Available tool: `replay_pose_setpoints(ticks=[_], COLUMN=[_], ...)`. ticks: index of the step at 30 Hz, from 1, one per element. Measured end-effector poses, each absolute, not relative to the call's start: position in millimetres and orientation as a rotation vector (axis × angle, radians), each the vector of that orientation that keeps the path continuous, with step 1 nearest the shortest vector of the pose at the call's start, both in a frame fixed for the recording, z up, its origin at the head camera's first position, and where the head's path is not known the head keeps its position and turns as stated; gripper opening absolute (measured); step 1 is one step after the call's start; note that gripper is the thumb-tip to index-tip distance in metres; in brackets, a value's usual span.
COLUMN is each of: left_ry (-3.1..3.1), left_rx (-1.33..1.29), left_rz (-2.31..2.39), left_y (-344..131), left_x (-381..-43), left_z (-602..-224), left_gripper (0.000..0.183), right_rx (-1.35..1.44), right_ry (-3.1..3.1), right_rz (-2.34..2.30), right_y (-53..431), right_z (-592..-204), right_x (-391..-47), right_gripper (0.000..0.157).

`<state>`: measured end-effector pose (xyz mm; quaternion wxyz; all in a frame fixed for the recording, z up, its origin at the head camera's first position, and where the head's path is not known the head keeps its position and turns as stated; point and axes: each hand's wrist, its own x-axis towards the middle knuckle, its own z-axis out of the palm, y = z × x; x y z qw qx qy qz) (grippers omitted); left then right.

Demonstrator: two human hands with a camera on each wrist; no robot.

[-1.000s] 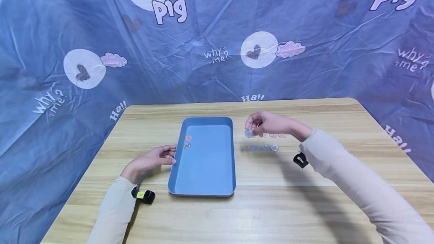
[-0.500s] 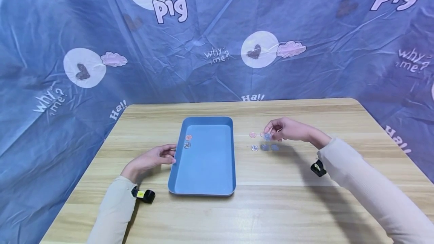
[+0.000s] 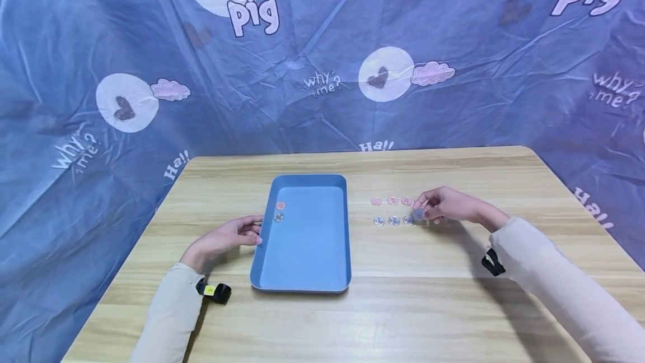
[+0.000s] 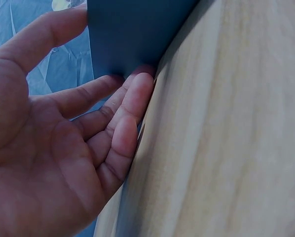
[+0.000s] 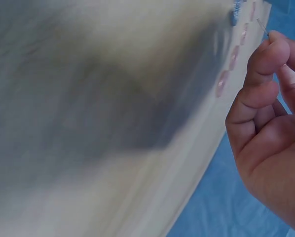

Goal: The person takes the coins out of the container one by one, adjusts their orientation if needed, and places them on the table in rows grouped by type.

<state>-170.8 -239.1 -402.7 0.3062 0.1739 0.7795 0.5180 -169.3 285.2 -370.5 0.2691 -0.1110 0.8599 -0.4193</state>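
My right hand (image 3: pixel 437 206) pinches a small, round, bluish see-through disc (image 3: pixel 419 214) at the right end of two rows of similar discs. In the right wrist view that disc (image 5: pixel 262 28) shows edge-on at the fingertips. Pinkish discs (image 3: pixel 392 200) form the back row, while three dark-patterned grey-blue discs (image 3: pixel 394 220) form the front one. My left hand (image 3: pixel 232 238) holds the left wall of a blue rectangular tray (image 3: pixel 297 284), thumb at the rim and fingers against the outside. Inside, near the left wall, lie one reddish disc (image 3: pixel 280 205) and one grey disc (image 3: pixel 279 217).
The tray and discs are on a light wooden table (image 3: pixel 403 318). Behind and beside it hangs a blue printed cloth (image 3: pixel 282 111). Black wrist cameras sit on the left (image 3: pixel 218 292) and right (image 3: pixel 492 263) wrists, over pale sleeves.
My right hand has moved rightward and slightly nearer with the bluish disc, from beside the tray to the rows' right end. More discs show behind it. The left hand and tray have stayed put.
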Motion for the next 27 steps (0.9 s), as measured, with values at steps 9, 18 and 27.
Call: replay_pose_setpoints(ticks=[9, 18, 27], left_ry=[2.071, 2.075, 2.078], left_rx=[0.466, 0.445, 0.439], left_rz=[1.361, 1.361, 1.354], left_y=[-239, -237, -238], left_x=[-171, -170, -170], left_z=[-403, -401, -401], left_gripper=[0.076, 0.077, 0.078], right_rx=[-0.266, -0.300, -0.411], right_ry=[2.322, 2.356, 2.501], right_rz=[-1.132, -1.130, -1.070], right_y=[297, 298, 296], right_z=[-382, -389, -394], right_x=[-166, -165, -163], right_gripper=[0.036, 0.032, 0.020])
